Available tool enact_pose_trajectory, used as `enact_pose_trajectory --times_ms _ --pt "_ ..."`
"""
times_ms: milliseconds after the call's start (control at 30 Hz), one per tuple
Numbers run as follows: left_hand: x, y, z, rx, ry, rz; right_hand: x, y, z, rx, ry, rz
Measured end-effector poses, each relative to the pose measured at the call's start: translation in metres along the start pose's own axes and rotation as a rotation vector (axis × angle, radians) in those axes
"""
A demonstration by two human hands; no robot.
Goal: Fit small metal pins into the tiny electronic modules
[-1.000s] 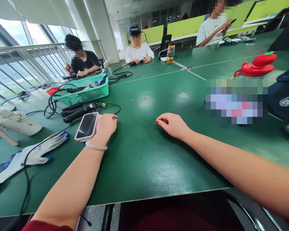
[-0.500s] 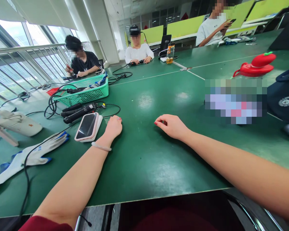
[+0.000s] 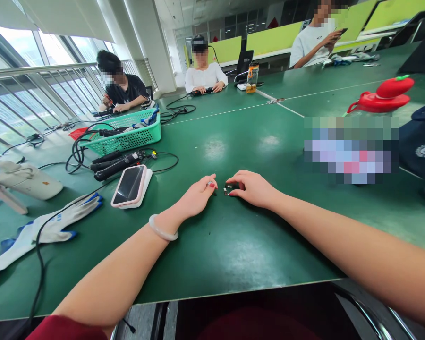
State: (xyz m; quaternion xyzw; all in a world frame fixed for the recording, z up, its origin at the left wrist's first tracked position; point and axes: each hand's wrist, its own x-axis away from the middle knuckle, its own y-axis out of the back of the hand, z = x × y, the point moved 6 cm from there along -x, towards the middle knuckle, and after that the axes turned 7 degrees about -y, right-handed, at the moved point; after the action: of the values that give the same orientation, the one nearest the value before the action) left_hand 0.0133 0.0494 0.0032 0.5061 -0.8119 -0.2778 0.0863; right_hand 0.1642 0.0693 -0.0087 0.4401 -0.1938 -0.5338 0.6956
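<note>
My left hand [image 3: 198,192] is closed just above the green table, its fingers curled with the thumb against them. Whatever may be in that pinch is too small to make out. A pale bangle [image 3: 163,228] circles the left wrist. Facing it across a narrow gap, my right hand [image 3: 253,188] curves its thumb and fingers around a small shiny chain-like thing [image 3: 227,190], which appears gripped at the fingertips. Its exact kind is not clear. Left of my left hand lies a phone [image 3: 129,185] on a white block-like object [image 3: 144,191].
A green basket [image 3: 141,137] of cables and tools stands behind black handheld devices [image 3: 118,166]. A glove [image 3: 62,219] lies at left. A red-lidded bottle [image 3: 380,101] and dark bag [image 3: 423,141] stand right. Three people sit beyond; an orange-topped bottle [image 3: 252,78] is near them.
My left hand has moved right, away from the phone and close to my right hand. The right fingers have parted somewhat, and the small shiny thing now shows at their tips.
</note>
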Motion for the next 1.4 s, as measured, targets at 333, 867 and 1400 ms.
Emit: enact_pose_trajectory --times_ms 333,867,1400 --pt "-0.002 -0.007 0.000 0.281 -0.046 -0.004 0.001 -0.003 0.006 0.002 0.043 0.040" --pt "-0.005 0.001 0.014 0.088 0.019 -0.083 0.006 -0.003 0.003 -0.748 -0.177 0.066" --pt "0.001 -0.006 -0.013 -0.300 -0.143 -0.022 0.010 -0.001 0.014 -0.753 -0.085 -0.020"
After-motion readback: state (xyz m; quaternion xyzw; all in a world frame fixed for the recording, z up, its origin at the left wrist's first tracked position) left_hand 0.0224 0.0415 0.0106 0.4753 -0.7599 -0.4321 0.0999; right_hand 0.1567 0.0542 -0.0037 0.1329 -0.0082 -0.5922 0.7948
